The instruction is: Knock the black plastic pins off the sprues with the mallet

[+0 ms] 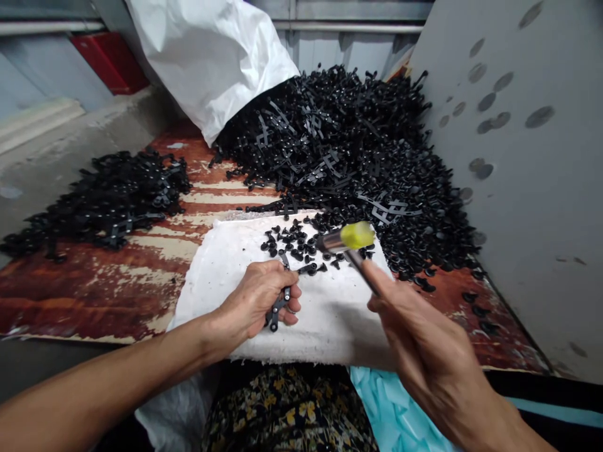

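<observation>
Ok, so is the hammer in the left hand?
No, the right hand grips the hammer; the left hand holds a black linked piece.

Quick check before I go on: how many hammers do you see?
1: the yellow-tipped hammer in the right hand, raised above the white cloth. Others could be hidden under the large black heap.

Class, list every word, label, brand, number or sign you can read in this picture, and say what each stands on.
There are none: no text can be read anywhere.
Hammer: no readable mark; its yellow end is blurred.
White sack: no print shows.
Panel: dark spots, not letters.
Black pile: pieces too small to tell any marking.
</observation>
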The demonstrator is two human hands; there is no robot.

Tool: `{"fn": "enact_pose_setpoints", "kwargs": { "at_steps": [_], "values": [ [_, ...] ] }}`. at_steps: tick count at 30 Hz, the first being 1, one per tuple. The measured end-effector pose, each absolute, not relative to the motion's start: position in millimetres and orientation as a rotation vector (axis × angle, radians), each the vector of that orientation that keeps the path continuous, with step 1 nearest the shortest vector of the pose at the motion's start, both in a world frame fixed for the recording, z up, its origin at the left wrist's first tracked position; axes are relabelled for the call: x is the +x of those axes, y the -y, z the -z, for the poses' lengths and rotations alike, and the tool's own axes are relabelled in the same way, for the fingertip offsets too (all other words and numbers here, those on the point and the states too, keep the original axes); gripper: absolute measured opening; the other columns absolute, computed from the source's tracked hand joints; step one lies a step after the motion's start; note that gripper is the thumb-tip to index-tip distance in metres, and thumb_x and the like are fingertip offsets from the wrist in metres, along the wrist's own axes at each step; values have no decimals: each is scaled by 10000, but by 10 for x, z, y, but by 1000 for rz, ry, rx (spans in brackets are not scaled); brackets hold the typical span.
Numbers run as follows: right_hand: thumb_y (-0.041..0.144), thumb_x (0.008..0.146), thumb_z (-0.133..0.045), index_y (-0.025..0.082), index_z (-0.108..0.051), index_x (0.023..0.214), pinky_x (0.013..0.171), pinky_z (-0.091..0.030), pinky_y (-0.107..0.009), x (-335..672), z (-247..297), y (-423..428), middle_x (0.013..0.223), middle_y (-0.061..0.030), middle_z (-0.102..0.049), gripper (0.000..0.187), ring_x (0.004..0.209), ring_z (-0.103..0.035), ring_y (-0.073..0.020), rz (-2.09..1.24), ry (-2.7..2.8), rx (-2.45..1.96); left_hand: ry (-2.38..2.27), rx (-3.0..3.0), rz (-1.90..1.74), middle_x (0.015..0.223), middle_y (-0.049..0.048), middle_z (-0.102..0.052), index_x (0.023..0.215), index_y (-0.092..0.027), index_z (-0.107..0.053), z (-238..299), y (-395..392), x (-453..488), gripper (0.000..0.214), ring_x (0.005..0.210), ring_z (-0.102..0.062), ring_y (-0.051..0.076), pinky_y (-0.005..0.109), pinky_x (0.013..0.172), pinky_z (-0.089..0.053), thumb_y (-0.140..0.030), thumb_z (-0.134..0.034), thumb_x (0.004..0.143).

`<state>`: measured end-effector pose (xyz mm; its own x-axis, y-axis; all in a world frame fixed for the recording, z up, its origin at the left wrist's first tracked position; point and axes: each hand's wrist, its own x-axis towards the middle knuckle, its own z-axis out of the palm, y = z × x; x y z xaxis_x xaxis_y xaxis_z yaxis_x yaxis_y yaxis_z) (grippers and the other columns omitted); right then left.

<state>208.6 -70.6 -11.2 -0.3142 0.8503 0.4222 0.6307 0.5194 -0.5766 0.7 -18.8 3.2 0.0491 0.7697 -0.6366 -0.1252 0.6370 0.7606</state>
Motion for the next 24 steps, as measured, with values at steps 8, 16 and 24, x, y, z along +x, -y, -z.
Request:
{"fn": "enact_pose_setpoints", "kwargs": {
  "at_steps": [8,16,24],
  "values": [
    [25,896,-386,307,-288,1534,560,-529,-261,2092,107,663,827,-45,-609,704,641,-607,-167,-428,2158,-1197,-1338,619,-726,537,-1,-584,608,-150,-513,-11,168,-14,165,408,-550,116,228,360,-471,-128,-598,748],
    [32,885,-358,272,-285,1539,507,-510,-265,2097,132,670,802,-48,-607,700,567,-582,-168,-381,2237,-1243,-1331,660,-691,562,7,-589,621,-156,-511,-25,144,-28,161,437,-556,116,218,353,-465,-144,-622,737],
    [66,890,-360,174,-416,1482,595,-558,-329,2152,160,530,847,-102,-670,604,650,-643,-211,-376,2258,-1354,-1330,740,-591,639,-12,-580,685,-159,-518,-95,161,-160,168,378,-438,58,144,267,-281,-227,-557,834]
  ]
}}
